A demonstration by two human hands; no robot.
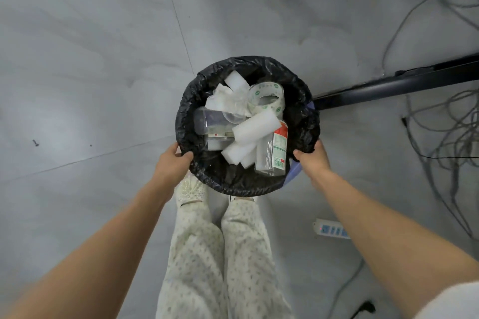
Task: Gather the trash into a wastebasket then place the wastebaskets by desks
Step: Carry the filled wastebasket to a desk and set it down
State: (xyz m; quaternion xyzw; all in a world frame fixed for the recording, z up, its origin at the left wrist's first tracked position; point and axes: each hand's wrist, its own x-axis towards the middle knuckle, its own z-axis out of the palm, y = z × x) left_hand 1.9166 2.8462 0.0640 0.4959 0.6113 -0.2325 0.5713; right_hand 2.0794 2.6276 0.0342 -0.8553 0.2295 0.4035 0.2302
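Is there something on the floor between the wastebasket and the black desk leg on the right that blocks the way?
Nothing visible blocks it. The wastebasket, gripped at its rim by the left hand and right hand, already sits beside the black desk leg. Loose cables and a power strip lie farther right.

A single view, from a camera worn on the person's head; it faces almost straight down, so the floor (77,59) fills the whole background; the wide lens bends straight lines, as the floor seams and the black bar (394,85) at the right show; the wastebasket (246,184) sits near the centre, seen from directly above into its open mouth, close enough to read its contents as separate pieces; both forearms enter from the bottom corners and run up toward the centre; the person's own legs (220,254) lie directly below the lens at bottom centre; no second view exists to share any part of the scene
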